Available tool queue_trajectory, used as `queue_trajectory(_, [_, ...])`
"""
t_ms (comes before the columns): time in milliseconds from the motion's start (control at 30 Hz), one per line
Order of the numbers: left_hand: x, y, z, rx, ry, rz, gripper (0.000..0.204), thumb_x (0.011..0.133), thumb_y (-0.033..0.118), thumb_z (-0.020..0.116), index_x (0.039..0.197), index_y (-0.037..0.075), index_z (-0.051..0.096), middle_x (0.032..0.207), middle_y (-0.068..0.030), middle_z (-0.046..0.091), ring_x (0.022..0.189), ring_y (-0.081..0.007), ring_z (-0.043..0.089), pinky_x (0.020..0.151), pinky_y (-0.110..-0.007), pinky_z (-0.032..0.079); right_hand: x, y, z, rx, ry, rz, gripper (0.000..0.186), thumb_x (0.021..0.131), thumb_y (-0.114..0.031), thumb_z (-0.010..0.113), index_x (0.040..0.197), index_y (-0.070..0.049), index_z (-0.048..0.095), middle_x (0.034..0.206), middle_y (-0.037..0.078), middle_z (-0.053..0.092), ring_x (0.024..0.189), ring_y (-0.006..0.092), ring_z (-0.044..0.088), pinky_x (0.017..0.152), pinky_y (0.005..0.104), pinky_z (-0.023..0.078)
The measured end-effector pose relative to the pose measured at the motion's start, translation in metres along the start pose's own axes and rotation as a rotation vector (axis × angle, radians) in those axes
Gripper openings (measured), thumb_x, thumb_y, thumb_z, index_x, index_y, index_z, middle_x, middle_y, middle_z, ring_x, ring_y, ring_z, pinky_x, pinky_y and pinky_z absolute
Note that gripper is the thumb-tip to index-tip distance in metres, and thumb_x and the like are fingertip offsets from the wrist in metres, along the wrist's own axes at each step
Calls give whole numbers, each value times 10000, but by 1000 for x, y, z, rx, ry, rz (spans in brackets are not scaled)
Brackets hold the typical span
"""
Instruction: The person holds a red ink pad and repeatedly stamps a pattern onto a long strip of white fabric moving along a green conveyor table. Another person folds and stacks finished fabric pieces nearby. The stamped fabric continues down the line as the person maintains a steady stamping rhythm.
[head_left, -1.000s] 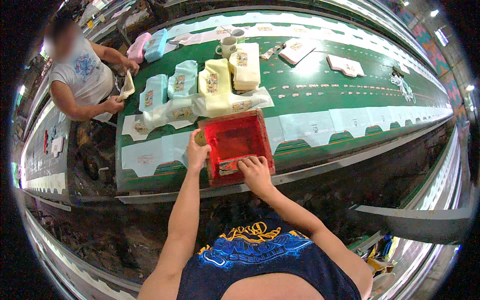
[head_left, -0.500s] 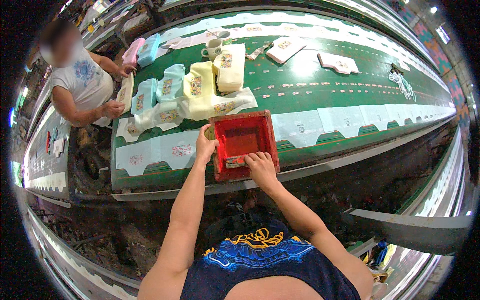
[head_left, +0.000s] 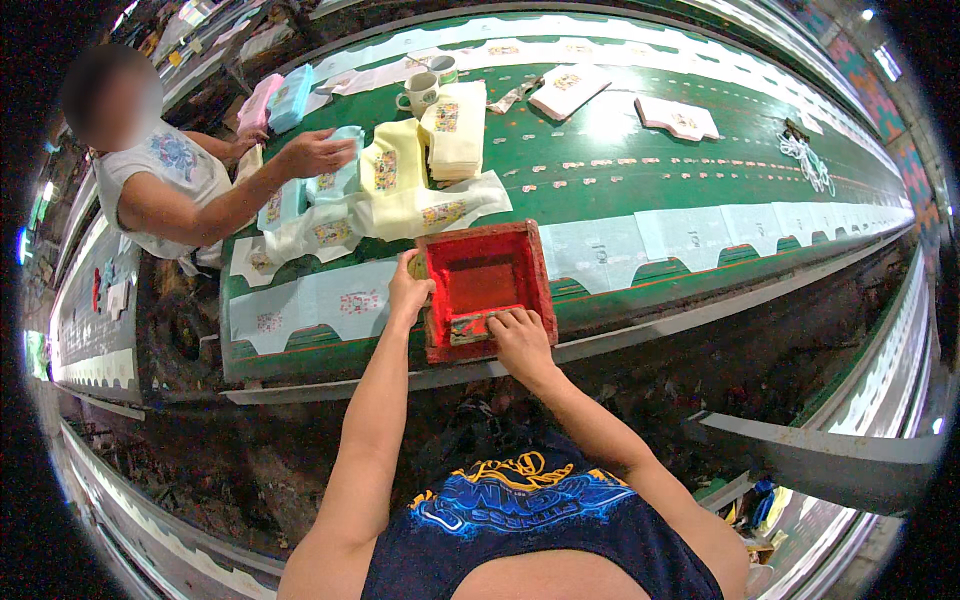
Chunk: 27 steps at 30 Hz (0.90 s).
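"How is the surface, please?"
"It is a long green bench, going from the left of the picture toward the upper right. Pale blue cloth pieces lie in a row along its near edge, and a white cord lies at the right."
"Where is the red screen frame?"
"In the centre, at the near edge. The left hand has its fingers grasping the left side; the right hand has its fingers grasping a flat bar inside."
"And the room?"
"In the upper left, a co-worker stretches one arm over the bench. In the upper right, a lamp shines."
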<state>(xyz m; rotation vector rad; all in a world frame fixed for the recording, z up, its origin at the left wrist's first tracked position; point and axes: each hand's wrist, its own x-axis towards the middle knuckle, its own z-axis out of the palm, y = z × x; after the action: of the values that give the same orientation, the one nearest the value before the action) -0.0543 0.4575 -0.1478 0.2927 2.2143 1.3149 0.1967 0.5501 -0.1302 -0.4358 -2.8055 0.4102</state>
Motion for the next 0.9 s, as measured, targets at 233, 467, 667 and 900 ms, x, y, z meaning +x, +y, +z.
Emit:
queue_trajectory(233, [6, -4, -6, -56, -58, -14, 773, 685, -65, 711, 1407, 168, 563, 1169, -102, 688, 888, -208, 653, 750, -368, 539, 2, -5, 1, -1, 47, 3, 326, 797, -76, 682, 1122, -79, 690, 1181, 63, 704, 1156, 276, 617, 1001, 456, 460])
queue_trajectory(467, [6, -5, -6, -80, -46, 39, 778, 681, -77, 708, 1408, 154, 556, 1150, -101, 690, 901, -202, 656, 747, -364, 537, 1, -3, 6, -5, 19, 0, 319, 849, -128, 637, 1162, -87, 686, 1178, 78, 688, 1157, 290, 608, 1016, 476, 458])
queue_trajectory(667, [7, -9, -3, 33, 14, 68, 784, 673, -48, 738, 1408, 159, 557, 1159, -106, 703, 993, -227, 671, 809, -372, 545, 0, -6, 2, -24, 18, 4, 319, 842, -129, 643, 1156, -94, 689, 1174, 69, 688, 1164, 282, 608, 1019, 474, 458])
queue_trajectory(900, [10, -6, -7, -40, -66, -32, 796, 657, -52, 743, 1402, 163, 563, 1203, -127, 691, 1034, -252, 668, 858, -377, 544, 0, -7, 2, -8, 25, 16, 318, 814, -96, 664, 1131, -86, 682, 1183, 63, 695, 1159, 281, 614, 1007, 456, 456])
